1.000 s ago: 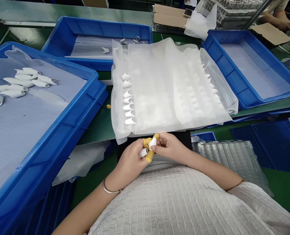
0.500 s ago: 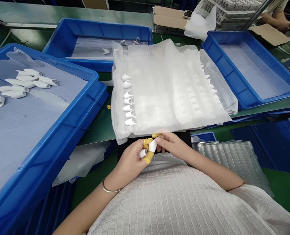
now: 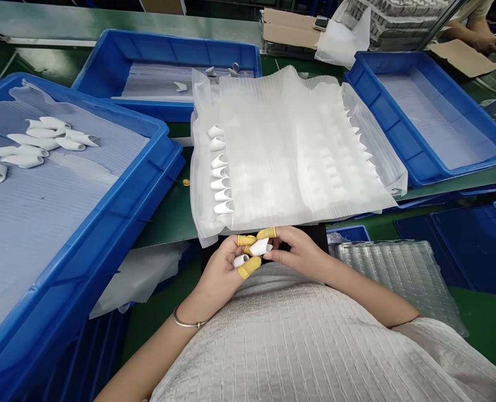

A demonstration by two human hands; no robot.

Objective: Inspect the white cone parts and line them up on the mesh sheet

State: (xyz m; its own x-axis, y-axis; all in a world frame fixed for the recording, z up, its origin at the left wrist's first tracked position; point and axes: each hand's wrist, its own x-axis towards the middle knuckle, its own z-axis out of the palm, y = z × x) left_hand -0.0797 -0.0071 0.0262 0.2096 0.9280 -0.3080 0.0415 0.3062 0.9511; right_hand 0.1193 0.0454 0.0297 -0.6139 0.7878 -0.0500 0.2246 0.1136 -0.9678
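Both hands meet just in front of the bench edge. My left hand (image 3: pixel 226 265), with yellow finger cots on its fingertips, closes around a short white tubular piece (image 3: pixel 260 247) with a slanted open end. Against its palm rests a second white tubular piece (image 3: pixel 240 261). The fingers of my right hand (image 3: pixel 292 248), one with a yellow cot, pinch the first piece from the right. Beyond the hands lies a stack of white foam sheets (image 3: pixel 268 151); a row of similar white pieces (image 3: pixel 220 180) sticks out along its left side.
At the left, a large blue tray (image 3: pixel 147 167) holds several white pieces (image 3: pixel 47 137). Another blue tray (image 3: pixel 168 47) behind has a few more. A foam-lined blue tray (image 3: pixel 423 120) stands at right, above a clear plastic tray (image 3: pixel 402 273). Another person's hands (image 3: pixel 488 43) show at far right.
The white piece between my hands has turned, its open end now facing right. My fingers have shifted around it, and my left hand sits slightly further left.
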